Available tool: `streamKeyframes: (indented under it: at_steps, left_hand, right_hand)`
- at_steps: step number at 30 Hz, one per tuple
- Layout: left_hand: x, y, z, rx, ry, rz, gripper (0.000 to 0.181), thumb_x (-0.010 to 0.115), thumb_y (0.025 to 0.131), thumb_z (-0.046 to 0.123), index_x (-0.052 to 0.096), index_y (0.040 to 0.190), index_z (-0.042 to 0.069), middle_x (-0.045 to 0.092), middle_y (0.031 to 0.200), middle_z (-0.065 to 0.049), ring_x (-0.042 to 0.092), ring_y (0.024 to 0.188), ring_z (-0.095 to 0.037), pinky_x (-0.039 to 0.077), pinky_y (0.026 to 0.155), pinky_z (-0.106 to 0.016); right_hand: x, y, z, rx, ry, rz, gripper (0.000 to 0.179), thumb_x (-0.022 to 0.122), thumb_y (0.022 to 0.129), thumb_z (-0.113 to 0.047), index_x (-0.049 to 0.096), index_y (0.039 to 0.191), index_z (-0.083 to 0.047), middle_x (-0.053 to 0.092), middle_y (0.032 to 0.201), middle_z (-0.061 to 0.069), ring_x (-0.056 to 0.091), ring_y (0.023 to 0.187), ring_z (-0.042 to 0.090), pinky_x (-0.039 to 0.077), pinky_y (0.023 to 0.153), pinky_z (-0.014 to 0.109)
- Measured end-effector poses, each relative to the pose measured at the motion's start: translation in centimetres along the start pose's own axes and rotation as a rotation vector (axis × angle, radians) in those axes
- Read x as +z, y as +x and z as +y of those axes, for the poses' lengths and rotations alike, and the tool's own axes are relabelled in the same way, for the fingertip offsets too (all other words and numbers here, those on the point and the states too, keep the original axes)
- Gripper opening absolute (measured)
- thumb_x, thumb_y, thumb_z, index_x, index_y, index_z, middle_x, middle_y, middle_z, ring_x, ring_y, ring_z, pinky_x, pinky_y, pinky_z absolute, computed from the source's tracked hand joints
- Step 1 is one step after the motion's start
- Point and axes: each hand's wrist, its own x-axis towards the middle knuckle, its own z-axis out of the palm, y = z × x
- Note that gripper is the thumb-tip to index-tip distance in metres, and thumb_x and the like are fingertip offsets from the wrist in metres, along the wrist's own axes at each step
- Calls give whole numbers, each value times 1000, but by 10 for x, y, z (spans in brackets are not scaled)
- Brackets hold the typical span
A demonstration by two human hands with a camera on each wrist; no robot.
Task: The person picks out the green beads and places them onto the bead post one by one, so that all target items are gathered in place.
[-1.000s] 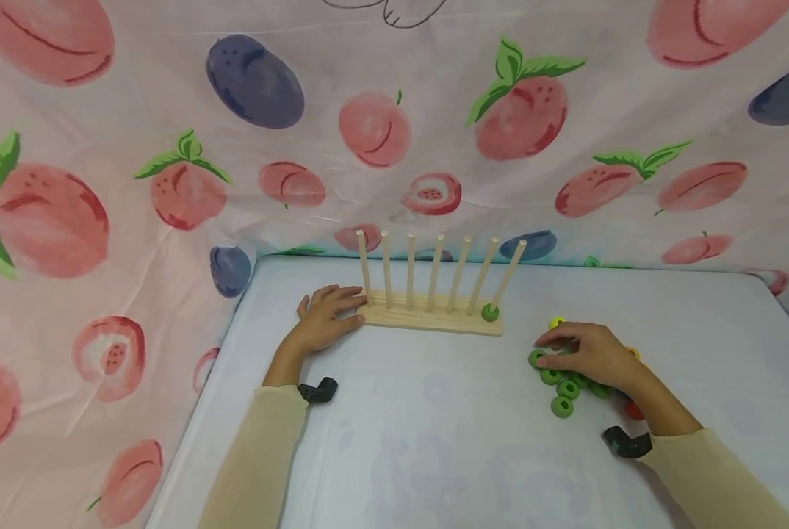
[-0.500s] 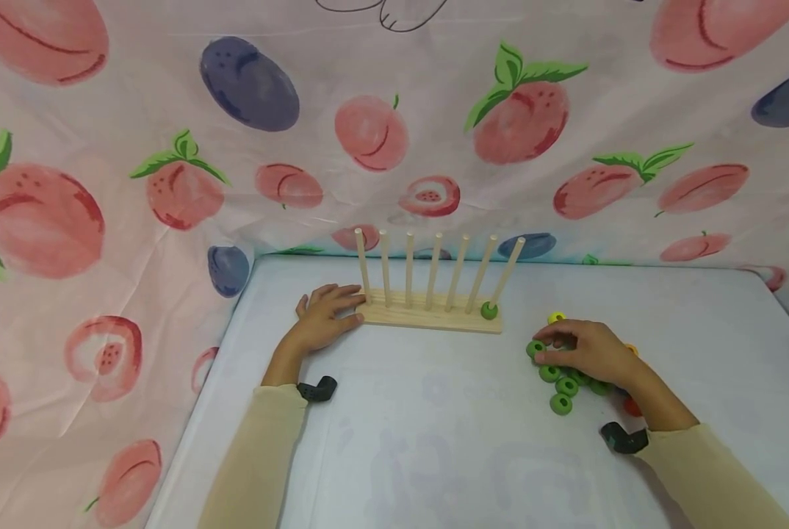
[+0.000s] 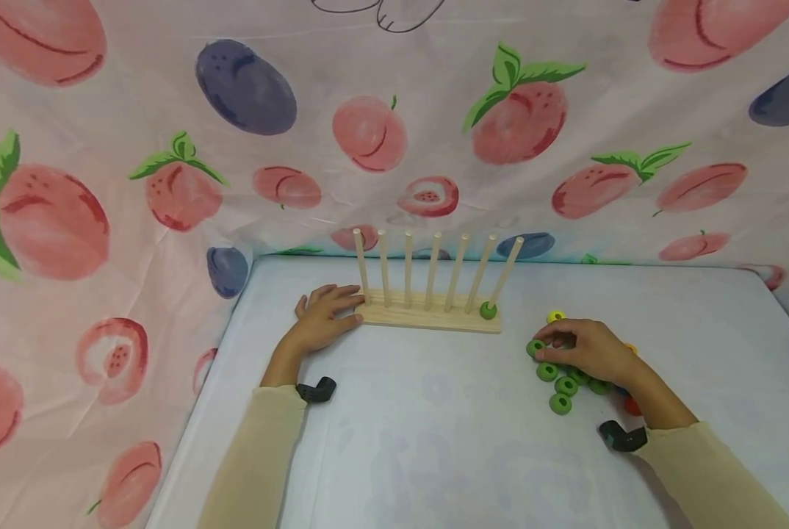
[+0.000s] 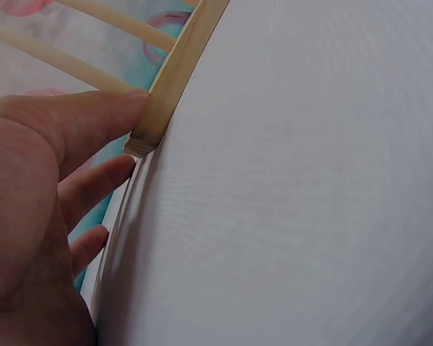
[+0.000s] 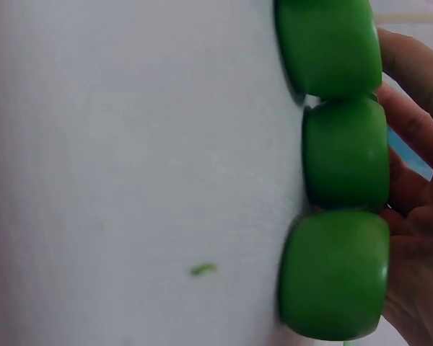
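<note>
A pale wooden peg rack (image 3: 427, 317) stands towards the table's back, its upright pegs in a row. One green bead (image 3: 488, 311) sits low on the rightmost peg. My left hand (image 3: 323, 319) holds the rack's left end, thumb at the front corner and fingertips towards the back; the left wrist view shows the thumb on the base's edge (image 4: 166, 90). To the right, my right hand (image 3: 589, 349) pinches a green bead (image 3: 535, 348) between thumb and fingers. Beside and under this hand lie several more green beads (image 3: 560, 403). Green beads (image 5: 335, 274) partly cover the right hand in its wrist view.
A yellow bead (image 3: 556, 317) lies behind the right hand. A red bead (image 3: 633, 406) shows by the right wrist, with other beads partly hidden. A white cloth covers the table (image 3: 434, 441). A fruit-printed curtain (image 3: 341, 59) hangs along the back and left.
The right hand and the green bead at its fingertips have shifted slightly towards the back, away from the other green beads. The left hand stays at the rack's end.
</note>
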Motion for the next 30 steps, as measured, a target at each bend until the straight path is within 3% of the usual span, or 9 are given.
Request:
streamKeyframes:
  at_steps: [12,20,30]
  left_hand:
    - [0,1,-1,14,-4,2,49,63,100,41,58,146,23,41,163,2,14,156,-33,-11,116,-69]
    - [1,0,-1,17,-9,1,50,64,100,40,59,146,23,41,163,1,15,156,-33,-11,116,-69]
    - [1,0,-2,21,-11,11,50,65,100,40,59,146,22,42,162,0,15,155,-34,-11,116,-69]
  right_hand:
    - [-8,-1,-1,14,32,-19,39,77,89,-48,74,116,-20,69,98,-4,62,93,16,53,82,25]
    - [-13,-3,-7,-46,34,30,27,76,93,-41,74,113,-22,72,99,-7,65,93,8,55,85,26]
    - [-28,-3,-24,-49,55,79,26,73,95,-40,74,115,-24,72,105,-4,63,95,7,54,83,21]
